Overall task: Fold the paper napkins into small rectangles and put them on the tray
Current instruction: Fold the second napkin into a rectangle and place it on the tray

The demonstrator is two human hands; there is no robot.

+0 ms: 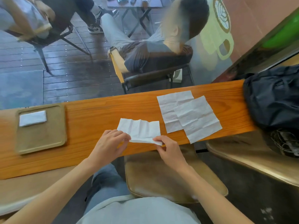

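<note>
Napkin in hand: a white, creased sheet lay on the wooden counter directly beyond both hands, its near edge lifted and doubled over between them.
Left hand: fingers curled, pinching the near left corner of that napkin.
Right hand: thumb and fingers pinched the near right corner, which hung just past the counter's near edge.
Flat napkins: two unfolded sheets lay beyond and to the right of the right hand, overlapping, the nearer one on top; neither hand touched them.
Tray: a tan tray sat well to the left of the left hand, apart from it.
Folded napkin: one small white rectangle rested in the tray's far left corner.
Dark bag: lay at the counter's right end, far right of the right hand, cut off by the frame.
Hard to make out: how many layers the lifted edge had; the fingertips behind the paper were hidden.
</note>
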